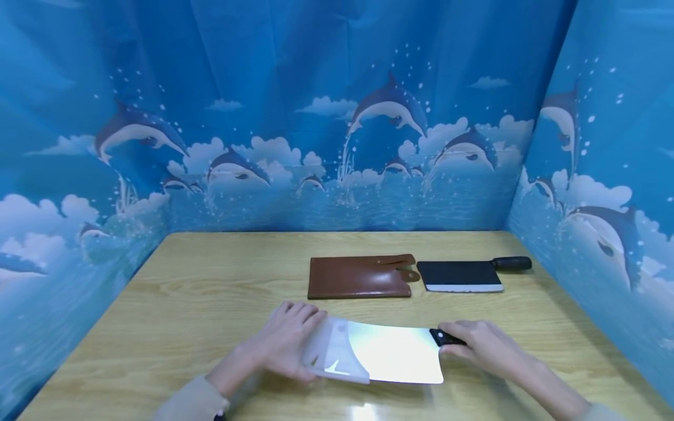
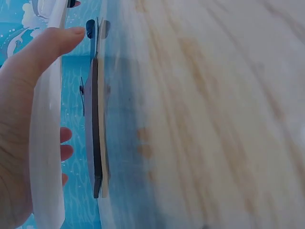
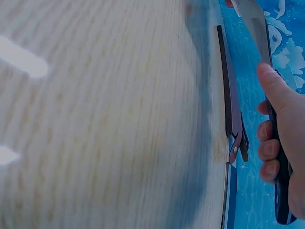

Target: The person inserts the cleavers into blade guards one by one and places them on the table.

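A cleaver with a shiny blade [image 1: 402,354] is held over the table's near middle, its edge toward the person. My right hand [image 1: 481,345] grips its black handle [image 3: 282,193], fingers curled round it and thumb up near the blade's base. A translucent white blade guard [image 1: 337,354] covers the blade's left end; the rest of the blade is bare. With thumb on one side and fingers on the other, my left hand [image 1: 292,339] holds the guard at its left end. In the left wrist view the guard [image 2: 46,143] appears edge-on, raised off the tabletop.
Beyond the hands lies a brown leather sheath [image 1: 353,278] with strap flaps at its right end. Beside it is a second cleaver [image 1: 463,275], dark-bladed with a black handle. The wooden table [image 1: 210,280] is bordered by blue dolphin-print curtains [image 1: 295,117].
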The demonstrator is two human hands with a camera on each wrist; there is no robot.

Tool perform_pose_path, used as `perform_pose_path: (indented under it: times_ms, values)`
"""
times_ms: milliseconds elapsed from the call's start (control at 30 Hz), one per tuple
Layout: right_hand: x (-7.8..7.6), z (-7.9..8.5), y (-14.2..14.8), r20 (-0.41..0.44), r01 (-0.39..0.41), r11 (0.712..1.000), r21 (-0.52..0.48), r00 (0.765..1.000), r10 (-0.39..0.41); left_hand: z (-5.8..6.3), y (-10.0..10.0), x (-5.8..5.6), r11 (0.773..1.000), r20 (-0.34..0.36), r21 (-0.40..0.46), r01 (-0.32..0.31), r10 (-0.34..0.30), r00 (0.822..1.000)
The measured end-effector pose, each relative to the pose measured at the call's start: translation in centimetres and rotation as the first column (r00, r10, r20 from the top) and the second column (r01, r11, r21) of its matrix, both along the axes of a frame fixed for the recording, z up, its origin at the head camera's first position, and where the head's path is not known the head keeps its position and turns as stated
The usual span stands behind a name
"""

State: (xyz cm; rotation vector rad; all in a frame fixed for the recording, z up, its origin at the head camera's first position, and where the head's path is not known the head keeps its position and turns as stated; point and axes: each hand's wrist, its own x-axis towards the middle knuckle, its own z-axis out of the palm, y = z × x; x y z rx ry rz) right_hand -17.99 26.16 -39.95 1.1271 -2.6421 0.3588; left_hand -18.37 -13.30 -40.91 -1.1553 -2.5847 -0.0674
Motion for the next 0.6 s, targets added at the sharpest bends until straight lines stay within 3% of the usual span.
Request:
perform_pose_path:
  times_ms: [333,600]
  values:
    - [0.0,0.5,-0.8,0.036,0.022,1.0,-0.003,0.999,-0.022,0.5,0.4,0.0,1.0,-0.007,-0.014,-0.018,0.018,1.0]
    - [-0.5,0.1,-2.4,-0.028,-0.034,0.999,-0.041,0.999,0.033,0.8,2.1,-0.2,0.999,0.027,-0.052,-0.014,0.015,1.0]
